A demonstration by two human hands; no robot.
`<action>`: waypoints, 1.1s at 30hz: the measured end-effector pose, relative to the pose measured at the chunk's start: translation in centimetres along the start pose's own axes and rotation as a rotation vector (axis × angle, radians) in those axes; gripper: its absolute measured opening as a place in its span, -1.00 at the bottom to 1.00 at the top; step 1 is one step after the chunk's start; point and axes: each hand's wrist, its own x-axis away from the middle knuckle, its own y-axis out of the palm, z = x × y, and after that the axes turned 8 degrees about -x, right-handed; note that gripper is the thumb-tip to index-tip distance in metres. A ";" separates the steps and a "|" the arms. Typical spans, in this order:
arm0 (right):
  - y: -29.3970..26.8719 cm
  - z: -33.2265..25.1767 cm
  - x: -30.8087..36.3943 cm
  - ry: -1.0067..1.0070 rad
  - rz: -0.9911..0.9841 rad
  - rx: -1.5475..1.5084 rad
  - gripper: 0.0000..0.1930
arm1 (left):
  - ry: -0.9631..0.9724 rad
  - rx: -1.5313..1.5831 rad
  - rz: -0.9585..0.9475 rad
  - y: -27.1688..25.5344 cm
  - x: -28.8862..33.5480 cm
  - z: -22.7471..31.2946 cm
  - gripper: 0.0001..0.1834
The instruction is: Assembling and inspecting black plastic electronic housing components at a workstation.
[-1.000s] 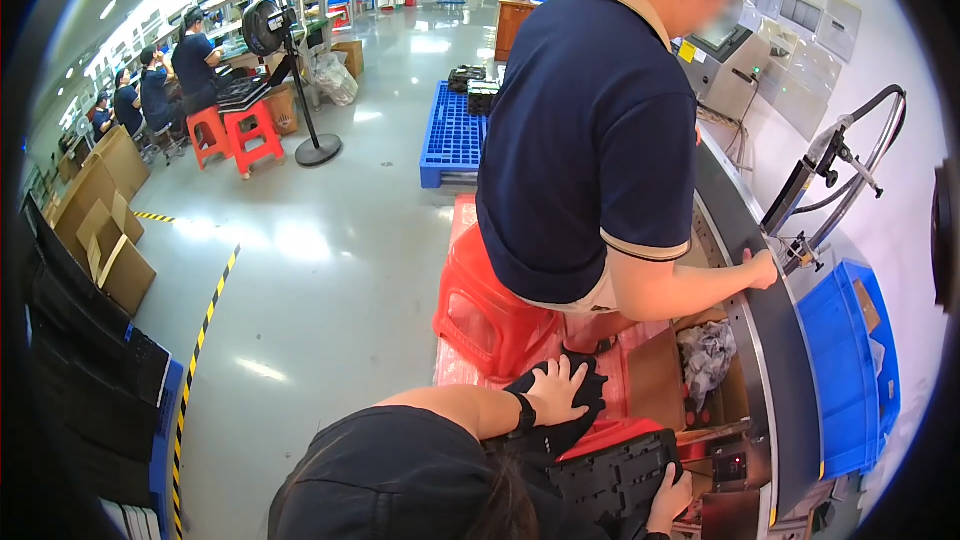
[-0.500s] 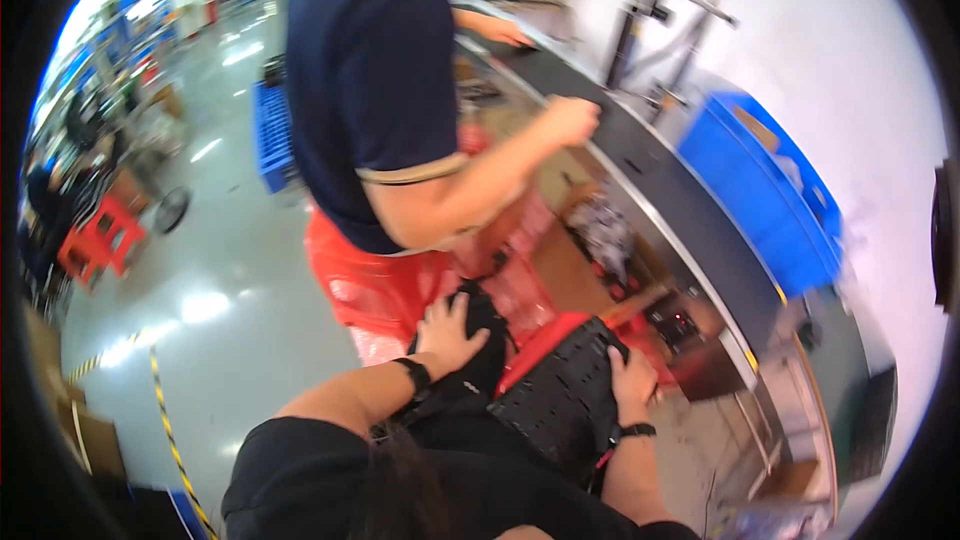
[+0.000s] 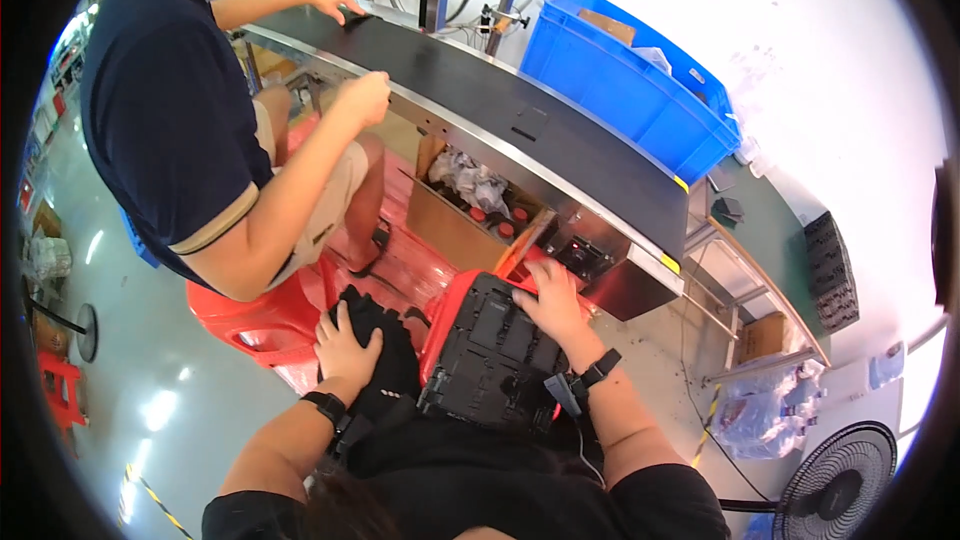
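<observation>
A black tray [image 3: 470,395] with slots and flat black rectangular pieces [image 3: 512,333] lies in front of my lap, over a red surface [image 3: 436,340], probably a stool. My right hand [image 3: 553,308] is at the tray's far right corner, thumb and fingers apart, thumb over the pieces. I cannot make out anything gripped in it. With fingers spread, my left hand [image 3: 345,348] rests on black fabric [image 3: 390,355] over my left knee, holding nothing. Dark bands circle both wrists; a small box with a cable hangs at the right one.
A black conveyor belt [image 3: 450,80] runs beyond, carrying a flat dark piece [image 3: 530,123]. A co-worker [image 3: 170,110] sits left, hands at the belt. Behind it stands a blue bin [image 3: 610,80]; under it, a cardboard box [image 3: 445,230]. A fan [image 3: 835,490] stands lower right.
My view has swung right. The black tray was tilted with its dark side facing me and now lies flatter. My right hand has shifted from its side edge to its far corner.
</observation>
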 end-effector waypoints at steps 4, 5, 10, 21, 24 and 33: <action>-7.4 -4.4 -9.7 -0.097 0.176 -0.167 -0.76 | 0.015 -0.035 0.030 0.3 -0.1 -0.4 -0.16; -8.3 -4.4 -11.8 -0.088 0.295 -0.153 -0.76 | 0.010 -0.041 0.026 0.0 -0.2 -0.4 -0.16; -9.2 0.6 -20.2 0.452 0.170 0.233 -0.62 | 0.011 -0.052 0.021 0.2 -0.7 0.0 -0.17; -13.4 7.0 -17.6 0.969 -0.012 -0.382 -0.73 | -0.003 -0.007 0.034 0.7 -1.4 -0.9 -0.21; -13.1 6.1 -15.5 0.754 0.132 -0.497 -0.69 | 0.004 -0.012 0.055 0.6 -1.2 -1.0 -0.22; -3.4 -5.3 0.0 0.916 -0.049 -0.938 -0.74 | 0.014 -0.002 0.039 0.8 -0.7 -1.0 -0.22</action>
